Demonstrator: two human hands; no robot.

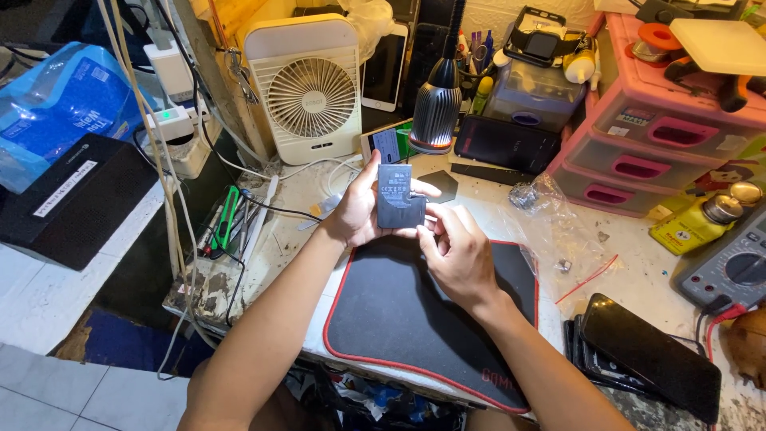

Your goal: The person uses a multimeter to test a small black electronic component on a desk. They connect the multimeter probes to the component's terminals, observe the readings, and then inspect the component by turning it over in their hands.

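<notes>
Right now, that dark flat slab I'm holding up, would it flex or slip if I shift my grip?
The dark flat slab probably stays stiff: it stands straight though the left hand pinches only its edges. Its surface looks smooth, so it could slip. The right hand at its lower corner likely steadies it.

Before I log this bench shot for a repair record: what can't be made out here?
- Dark flat part held by the left hand, head view: its underside is hidden by the palm, and its label is too small to tell.
- Right hand: fingertips hidden behind the part's lower edge, so its grip is unclear.
- Multimeter: cut off by the right edge.
- Stacked phones: the top one hides those below.
</notes>
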